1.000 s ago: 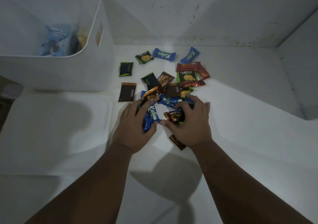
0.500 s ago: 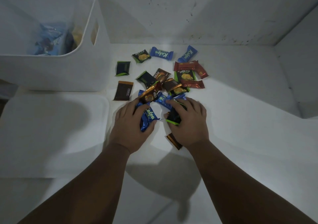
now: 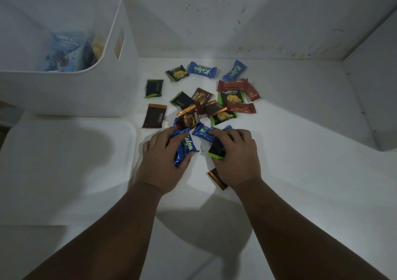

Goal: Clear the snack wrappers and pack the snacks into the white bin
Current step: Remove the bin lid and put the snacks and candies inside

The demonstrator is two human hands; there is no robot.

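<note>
Both hands are working at the near edge of a scatter of small foil snack packs on a white surface [image 3: 300, 150]. Curling its fingers and thumb together, the left hand [image 3: 165, 161] is gripping a shiny blue foil pack printed "Kalpa" [image 3: 185, 148], which is sticking out between thumb and forefinger. Beside it, the right hand [image 3: 236, 157] is closing around a black pack with a green edge [image 3: 217, 149], its fingertips also touching another blue foil pack [image 3: 202, 132] lying just ahead. A dark brown pack with an orange end [image 3: 217, 177] is peeking out from under the heel of that hand.

Farther out, the rest of the snacks are lying loose: a brown-and-orange "Nextar" pack [image 3: 190, 117] just beyond the left fingers, a flat dark brown pack [image 3: 154, 116] off to the left, a black green-edged pack [image 3: 154, 87] beyond that, two more blue "Kalpa" packs [image 3: 202, 70] near the back wall, and a cluster of red foil packs [image 3: 236, 86] touching a green-and-black "Nextar" pack [image 3: 233, 99].

At the far left, the white plastic bin with a cut-out handle [image 3: 120, 86] is standing upright, well apart from both hands, holding some blue wrapped items whose detail is too dim to make out. A flat white lid-like panel [image 3: 64, 161] is lying in front of the bin, just beside the left hand.
</note>
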